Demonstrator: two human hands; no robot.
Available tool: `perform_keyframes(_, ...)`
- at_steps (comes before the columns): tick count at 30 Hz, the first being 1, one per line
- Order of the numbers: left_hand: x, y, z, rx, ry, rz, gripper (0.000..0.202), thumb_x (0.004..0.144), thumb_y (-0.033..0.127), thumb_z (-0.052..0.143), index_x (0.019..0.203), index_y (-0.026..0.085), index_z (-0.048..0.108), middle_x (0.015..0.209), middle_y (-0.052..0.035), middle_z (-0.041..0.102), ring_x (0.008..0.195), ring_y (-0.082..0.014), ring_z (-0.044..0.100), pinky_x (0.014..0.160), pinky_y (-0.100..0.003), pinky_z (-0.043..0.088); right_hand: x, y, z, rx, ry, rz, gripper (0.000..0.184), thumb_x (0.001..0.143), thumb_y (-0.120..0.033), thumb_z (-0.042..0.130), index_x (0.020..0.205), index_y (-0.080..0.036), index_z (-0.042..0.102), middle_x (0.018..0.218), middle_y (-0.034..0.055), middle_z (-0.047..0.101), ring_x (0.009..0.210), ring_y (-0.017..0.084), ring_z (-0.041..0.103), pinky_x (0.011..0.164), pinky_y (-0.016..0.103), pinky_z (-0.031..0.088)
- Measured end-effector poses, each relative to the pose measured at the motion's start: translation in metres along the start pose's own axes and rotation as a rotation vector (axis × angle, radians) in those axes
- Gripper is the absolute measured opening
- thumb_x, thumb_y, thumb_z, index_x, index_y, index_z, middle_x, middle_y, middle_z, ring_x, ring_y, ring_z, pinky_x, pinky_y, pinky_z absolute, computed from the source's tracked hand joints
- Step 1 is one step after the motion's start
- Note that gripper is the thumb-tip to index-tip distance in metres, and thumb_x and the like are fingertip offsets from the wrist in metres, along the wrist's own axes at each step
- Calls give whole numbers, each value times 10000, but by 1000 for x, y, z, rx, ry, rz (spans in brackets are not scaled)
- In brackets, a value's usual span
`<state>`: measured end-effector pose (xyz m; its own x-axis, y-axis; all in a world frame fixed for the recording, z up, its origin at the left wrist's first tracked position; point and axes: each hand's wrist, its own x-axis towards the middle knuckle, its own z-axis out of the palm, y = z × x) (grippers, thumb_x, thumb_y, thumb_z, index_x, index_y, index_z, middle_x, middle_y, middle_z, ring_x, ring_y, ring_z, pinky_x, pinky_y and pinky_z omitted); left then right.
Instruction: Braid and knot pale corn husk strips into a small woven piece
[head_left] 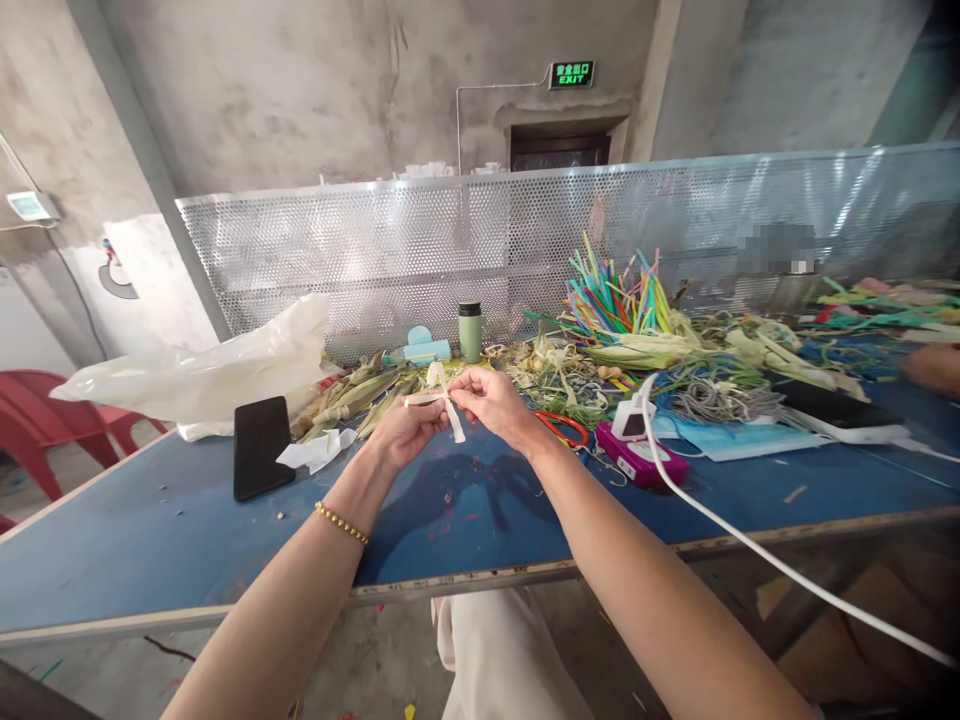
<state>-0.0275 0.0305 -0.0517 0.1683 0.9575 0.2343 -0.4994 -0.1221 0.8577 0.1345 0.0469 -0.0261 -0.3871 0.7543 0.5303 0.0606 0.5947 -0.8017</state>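
Both my hands meet above the blue table, pinching pale corn-husk strips that cross each other between them. My left hand grips the strips from the left with fingers closed; a bead bracelet sits on that wrist. My right hand pinches the same strips from the right. Behind the hands lies a pile of corn husks.
A black phone and a crumpled white scrap lie left of the hands. A plastic bag, a green flask, coloured strips, a pink device with a white cable, and red scissors stand around. A perforated metal screen backs the table.
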Motion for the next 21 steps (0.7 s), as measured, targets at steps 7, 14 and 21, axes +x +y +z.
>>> perform_keyframes(7,-3,4,5,3,20,-3,205,580,78,831,751,48,722,680,-55,654,594,-92,559,601,-230,454,1,1,-1,-18,6,-10,91,776,-232,602,806,-148,620,609,-22,581,483,91,497,469,219,404)
perform_keyframes(14,-10,8,13,130,16,66,213,550,122,861,700,62,723,675,-48,653,591,-98,559,606,-244,437,0,1,-6,-3,-33,17,220,793,-375,645,802,-156,626,543,-44,525,449,87,454,447,219,355)
perform_keyframes(21,-12,9,16,139,-27,-13,206,598,178,857,691,54,722,638,-58,648,567,-104,568,607,-253,436,0,3,-5,19,32,6,181,797,-328,625,727,-173,563,521,-48,511,429,84,430,435,218,340)
